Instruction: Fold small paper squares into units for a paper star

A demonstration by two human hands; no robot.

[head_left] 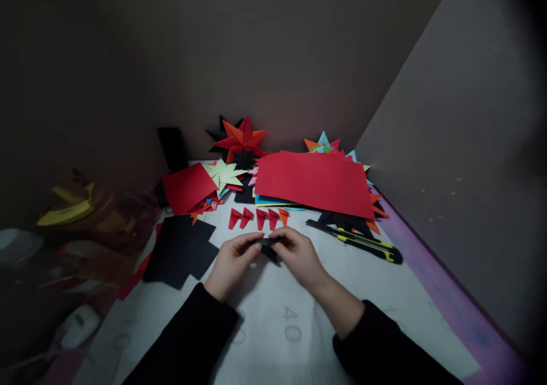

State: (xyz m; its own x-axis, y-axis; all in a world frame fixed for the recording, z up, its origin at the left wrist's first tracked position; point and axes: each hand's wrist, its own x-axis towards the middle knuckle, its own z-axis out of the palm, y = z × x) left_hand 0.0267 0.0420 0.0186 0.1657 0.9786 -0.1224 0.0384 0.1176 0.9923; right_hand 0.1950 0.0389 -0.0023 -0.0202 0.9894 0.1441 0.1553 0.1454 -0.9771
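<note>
Between my two hands, just above the white sheet, is a small folded piece of black paper point(270, 252). My left hand point(239, 258) pinches its left end between thumb and fingers. The right end is gripped by my right hand point(298, 254), also closed on it. Part of the paper is hidden behind my fingers. Right beyond my fingertips stands a row of small folded red paper pieces point(262, 220), with an orange folded piece point(284, 217) at its right end. A stack of black paper squares point(175, 251) lies to the left of my left hand.
A yellow and black utility knife point(363, 241) lies at right. Large red paper sheets point(314, 183) cover other papers at the back. Folded paper stars point(243, 137) lean by the wall; a pale green star point(224, 174) and red paper point(190, 188) sit left. A dark phone-like slab point(172, 147) stands behind.
</note>
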